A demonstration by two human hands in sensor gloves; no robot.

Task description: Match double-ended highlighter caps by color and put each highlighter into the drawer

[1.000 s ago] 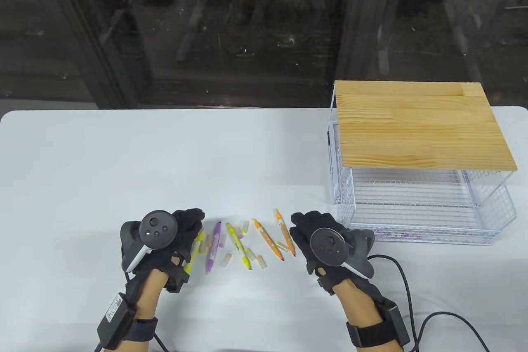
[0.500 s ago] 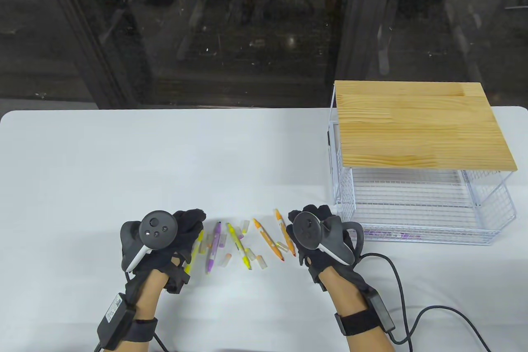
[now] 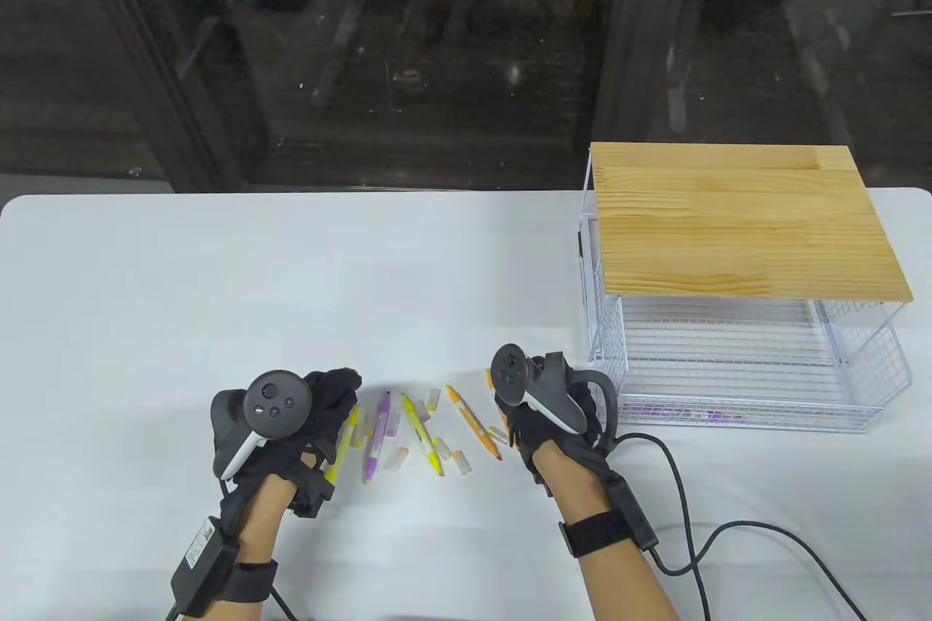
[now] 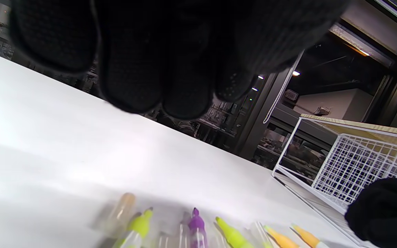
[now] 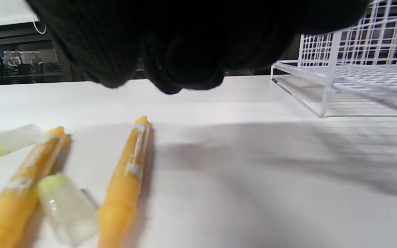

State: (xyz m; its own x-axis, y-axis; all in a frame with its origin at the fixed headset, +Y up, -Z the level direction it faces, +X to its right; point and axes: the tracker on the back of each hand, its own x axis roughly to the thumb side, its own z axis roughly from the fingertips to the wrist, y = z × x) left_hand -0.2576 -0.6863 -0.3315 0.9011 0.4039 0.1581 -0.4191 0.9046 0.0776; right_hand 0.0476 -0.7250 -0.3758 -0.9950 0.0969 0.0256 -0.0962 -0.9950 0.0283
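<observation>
Nearest the table's front edge, the left hand rests over the left end of the row of pens, its fingers hanging loosely curled with nothing in them, as the left wrist view shows. The right hand hovers at the row's right end, above an orange highlighter; its fingers are bent downward and the right wrist view shows them clear of the pen, holding nothing. The two hands are apart, with the pens between them.

The highlighters are slim, double-ended and uncapped, with coloured tips at both ends. From left to right in the table view lie a yellow highlighter half under the left hand, a purple highlighter, a second yellow-green highlighter, and an orange one. Small translucent caps with tinted ends are scattered among them on the white table.

The right wrist view alone shows the second orange pen whole, beside a cap with a yellow-green end; from above, the hand covers most of it. The left wrist view shows the pens' pointed tips in a row.

Farther back and right stands a white wire drawer, pulled open beneath a wooden top, with purple items lying at its front edge.
</observation>
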